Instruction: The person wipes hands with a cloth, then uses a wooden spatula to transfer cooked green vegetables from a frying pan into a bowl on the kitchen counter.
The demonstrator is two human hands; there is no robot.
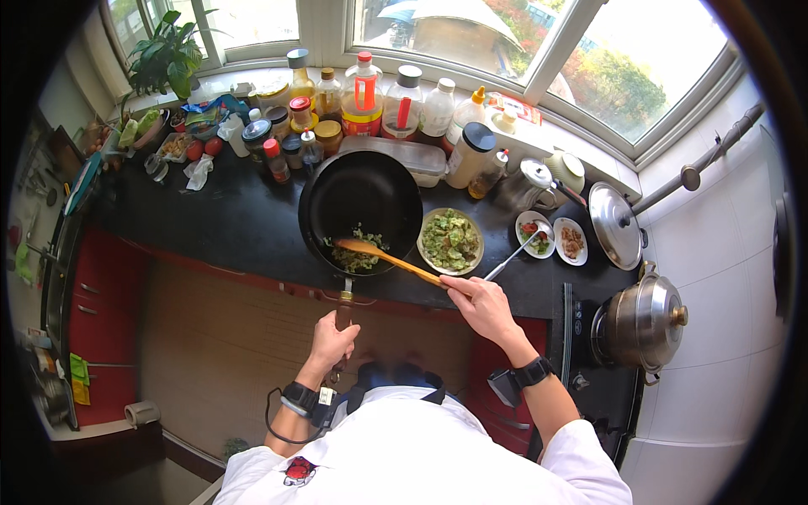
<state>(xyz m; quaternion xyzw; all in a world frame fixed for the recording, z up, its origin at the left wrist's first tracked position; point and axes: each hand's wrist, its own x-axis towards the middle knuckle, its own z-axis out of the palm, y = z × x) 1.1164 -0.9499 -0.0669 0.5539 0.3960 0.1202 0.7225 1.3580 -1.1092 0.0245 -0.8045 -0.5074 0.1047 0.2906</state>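
Note:
My left hand (331, 341) is closed around the wooden handle (344, 312) of a black wok (361, 189), which rests on the dark countertop. With my right hand (481, 305) I grip a wooden spatula (404, 264); its blade lies over chopped greens (358, 259) at the wok's near side. Right of the wok, touching or nearly touching it, is a round plate (481, 254) heaped with cooked, chopped green vegetable (451, 238). A metal spoon (517, 252) leans into a small white dish (522, 221) with red and green pieces. Beside that stands an oval dish (580, 260) of browned bits (572, 243).
Bottles and jars, among them a large oil bottle (362, 95), line the counter behind the wok with a lidded plastic container (410, 158). At right are a pan lid (615, 225) and a steel pot (650, 322) on the stove (577, 360). Tomatoes (195, 149) lie at left.

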